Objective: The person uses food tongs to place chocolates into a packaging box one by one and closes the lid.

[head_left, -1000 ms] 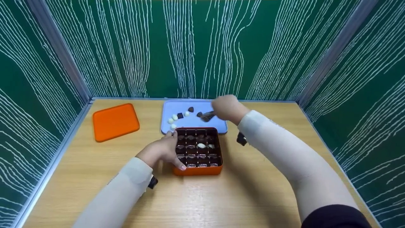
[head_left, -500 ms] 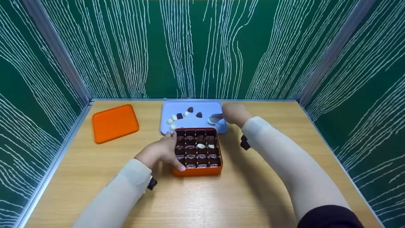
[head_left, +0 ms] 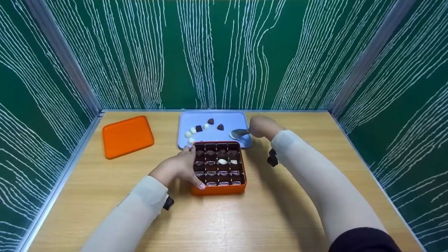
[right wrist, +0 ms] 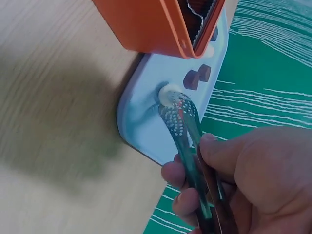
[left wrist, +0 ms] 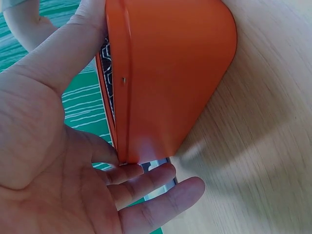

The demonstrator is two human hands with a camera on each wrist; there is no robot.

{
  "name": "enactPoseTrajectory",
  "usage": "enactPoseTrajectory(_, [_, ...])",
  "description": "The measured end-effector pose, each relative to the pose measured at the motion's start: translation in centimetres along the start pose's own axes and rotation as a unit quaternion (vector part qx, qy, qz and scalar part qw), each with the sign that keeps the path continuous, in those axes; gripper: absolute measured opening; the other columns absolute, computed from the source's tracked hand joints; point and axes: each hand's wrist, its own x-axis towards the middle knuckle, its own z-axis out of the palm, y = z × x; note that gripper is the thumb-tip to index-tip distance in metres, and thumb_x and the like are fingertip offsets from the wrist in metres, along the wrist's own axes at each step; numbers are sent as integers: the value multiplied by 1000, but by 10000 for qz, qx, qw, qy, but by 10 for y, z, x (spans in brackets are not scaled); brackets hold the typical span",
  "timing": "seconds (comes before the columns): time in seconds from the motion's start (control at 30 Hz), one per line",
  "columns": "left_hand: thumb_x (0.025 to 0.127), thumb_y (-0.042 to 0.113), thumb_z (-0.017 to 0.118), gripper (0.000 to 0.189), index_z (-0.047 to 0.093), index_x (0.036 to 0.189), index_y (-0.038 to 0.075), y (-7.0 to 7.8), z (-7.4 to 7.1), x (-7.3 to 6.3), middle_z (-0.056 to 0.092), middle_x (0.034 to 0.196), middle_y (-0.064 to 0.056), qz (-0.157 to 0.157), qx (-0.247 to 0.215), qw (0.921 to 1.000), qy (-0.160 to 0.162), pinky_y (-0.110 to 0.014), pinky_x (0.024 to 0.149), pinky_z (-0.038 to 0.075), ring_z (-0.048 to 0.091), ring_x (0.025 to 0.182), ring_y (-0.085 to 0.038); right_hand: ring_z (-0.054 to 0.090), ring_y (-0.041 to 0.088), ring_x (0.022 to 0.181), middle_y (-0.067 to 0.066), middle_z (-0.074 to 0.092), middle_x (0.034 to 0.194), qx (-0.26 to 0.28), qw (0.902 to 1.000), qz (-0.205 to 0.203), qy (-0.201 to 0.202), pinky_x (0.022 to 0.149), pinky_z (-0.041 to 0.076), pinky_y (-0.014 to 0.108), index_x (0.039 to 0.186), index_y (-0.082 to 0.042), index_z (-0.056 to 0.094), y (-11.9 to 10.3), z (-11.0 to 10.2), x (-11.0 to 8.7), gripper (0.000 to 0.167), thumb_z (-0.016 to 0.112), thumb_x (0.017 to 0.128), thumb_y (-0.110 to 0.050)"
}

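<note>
Orange box (head_left: 218,190) in all three views

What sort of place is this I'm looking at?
Looks like a small work booth: green walls streaked with white close off three sides of a wooden table, and grey posts stand at the back corners.

bright | glare — table (head_left: 220,224) front | soft shadow (head_left: 280,199) — beside right arm (head_left: 325,175)

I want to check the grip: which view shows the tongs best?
The right wrist view: the tongs appear large, tips at a white piece, in the right hand. The head view shows them small; the left wrist view, not at all.
</note>
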Motion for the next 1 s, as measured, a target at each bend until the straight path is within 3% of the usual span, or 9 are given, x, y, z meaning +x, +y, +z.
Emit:
enactPoseTrajectory(0.13, [71,54,108,162,2,182,1,2,0,-1,5,190,-29,44,45,10000,9,-65,138,36,24,175,-46,60,25,89,7,68,98,41,9999,-33,158,90,60,44,101,-7,78,1,3,-1,22,61,110,-18])
enactPoseTrajectory(0.27, [70,52,108,162,2,182,1,2,1,-2,4,190,-30,36,-13,10000,18,-65,139,34,22,175,-48,68,29,89,13,74,100,-491,9947,-302,851,88,65,48,103,-4,76,4,11,-2,17,60,107,-8])
enactPoseTrajectory(0.37, [71,52,108,162,2,182,1,2,1,-1,1,190,-30,35,-54,10000,-4,-66,139,32,20,176,-48,74,32,90,15,77,99,-1590,9765,-470,1380,85,69,50,105,-1,77,7,21,0,16,62,106,-4])
enactPoseTrajectory(0.47, [71,52,108,162,1,182,1,1,1,-1,0,190,-29,44,-57,10000,-28,-66,140,31,19,176,-48,77,31,90,14,79,98,-2519,9539,-509,1550,85,71,50,107,-2,80,5,30,-1,14,67,106,-6])
enactPoseTrajectory(0.53, [71,51,108,162,0,181,1,1,0,-1,-1,190,-29,44,-73,10000,-35,-66,140,31,18,176,-48,76,30,90,12,79,98,-2797,9460,-513,1559,86,71,50,107,-3,82,1,34,-5,13,69,105,-7])
enactPoseTrajectory(0.63, [71,51,108,162,0,182,1,1,-1,-1,0,190,-29,31,-78,10000,-24,-66,140,31,19,176,-49,75,29,91,11,80,101,-2929,9422,-576,1521,89,71,50,111,-4,83,-6,36,-16,13,74,102,-7])
enactPoseTrajectory(0.8, [71,51,108,162,1,182,2,1,-2,-2,1,190,-30,5,-57,10000,-34,-67,140,31,19,175,-49,73,28,86,12,79,99,-2780,9485,-784,1304,82,71,47,108,-3,81,-8,36,-33,12,75,100,-10])
enactPoseTrajectory(1.0, [70,55,108,163,2,182,1,1,-4,-1,4,189,-30,20,65,10000,-33,-66,139,33,21,175,-50,66,28,77,14,75,92,-1329,9816,-710,1174,78,68,51,98,-1,74,7,25,-36,14,69,106,-11])
